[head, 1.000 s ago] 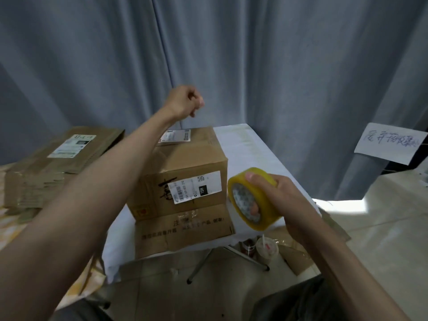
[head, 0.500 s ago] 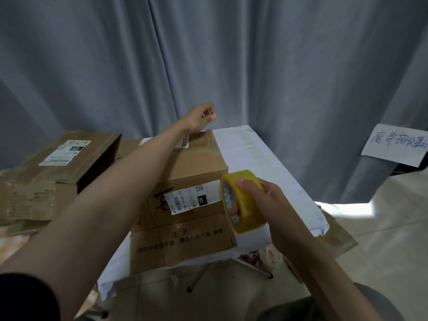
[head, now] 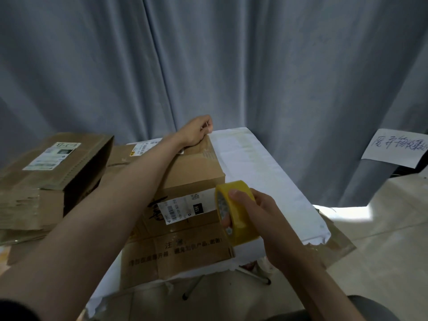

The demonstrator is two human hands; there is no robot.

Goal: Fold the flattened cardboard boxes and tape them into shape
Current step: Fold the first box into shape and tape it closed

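Head view. At centre frame I see an erected brown corrugated cardboard box with white shipping labels [head: 185, 179] standing on a table draped in white cloth [head: 266, 181]; its near bottom flap hangs open over the table's front edge. The left hand [head: 196, 132], reaching to the box's far top edge at upper centre, has its fingers pinched together, apparently on a thin clear strip of tape, though the strip itself is too faint to confirm. The right hand [head: 259, 216], at lower right of centre, is clamped around a yellow roll of packing tape [head: 236, 214], thumb on the outer rim and fingers through the core, held just in front of the box's near face. At left of frame lies a stack of flattened brown cardboard boxes [head: 30, 205], with another labelled cardboard box [head: 62, 158] resting on top of it. I judge the task to be at an early-to-middle stage: one box is folded into shape and its top seam is being taped; the hanging flap and the whole flattened stack remain to be folded and sealed. Grey curtains [head: 254, 66] fill the background, and a handwritten paper sign [head: 398, 147] hangs at right.
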